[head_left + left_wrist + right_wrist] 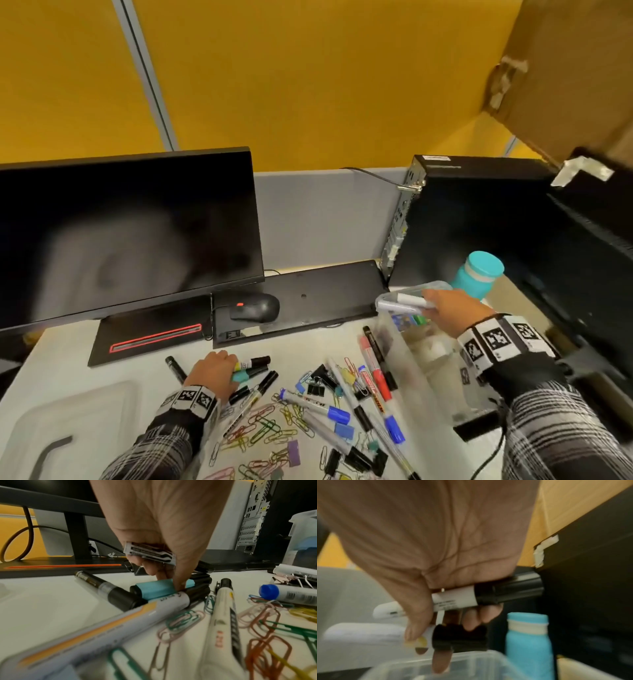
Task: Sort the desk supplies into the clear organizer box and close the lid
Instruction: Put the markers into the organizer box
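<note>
Markers: scattered on the worktop left of the clear organizer box. Right hand grips several above the box; left hand curls round more on the worktop. We judge them light, rigid, smooth, prone to roll; take mid-barrel.

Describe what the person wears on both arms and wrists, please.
Both arms wear long sleeves in a dark plaid with thin white lines. The left wrist carries a white band printed with black square code markers, and the right wrist carries a wider band of the same kind. A thin black cable hangs below the right sleeve. Both hands are bare, without gloves.
</note>
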The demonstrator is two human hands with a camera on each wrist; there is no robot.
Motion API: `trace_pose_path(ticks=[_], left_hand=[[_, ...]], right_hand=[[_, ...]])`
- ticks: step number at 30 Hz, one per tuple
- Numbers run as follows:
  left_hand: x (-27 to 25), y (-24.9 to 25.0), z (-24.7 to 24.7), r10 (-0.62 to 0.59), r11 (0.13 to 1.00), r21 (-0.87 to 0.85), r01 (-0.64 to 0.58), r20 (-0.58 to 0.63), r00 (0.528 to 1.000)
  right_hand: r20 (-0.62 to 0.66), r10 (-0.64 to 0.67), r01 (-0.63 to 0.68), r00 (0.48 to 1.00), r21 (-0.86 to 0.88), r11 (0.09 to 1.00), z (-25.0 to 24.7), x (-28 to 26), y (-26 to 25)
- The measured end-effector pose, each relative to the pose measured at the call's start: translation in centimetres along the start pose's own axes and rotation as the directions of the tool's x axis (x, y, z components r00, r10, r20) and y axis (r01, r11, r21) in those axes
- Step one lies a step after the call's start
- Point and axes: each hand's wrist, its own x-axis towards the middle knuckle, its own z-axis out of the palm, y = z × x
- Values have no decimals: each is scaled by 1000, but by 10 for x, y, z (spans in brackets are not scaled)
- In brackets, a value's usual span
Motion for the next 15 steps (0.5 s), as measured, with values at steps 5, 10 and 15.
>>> trace_pose_path(ticks=[5, 10, 15], left_hand=[[1, 9, -14, -60, 996, -66, 55, -85, 995], [-1, 36, -27, -38, 995, -101, 24, -146, 989], [-13, 68, -32, -16, 990, -141, -15, -215, 976]], right_hand=[[160, 139, -116, 977, -148, 982, 13, -9, 43], [175, 123, -110, 977, -84, 990, 34, 2, 45], [117, 58, -59, 991, -1, 998, 32, 1, 34]])
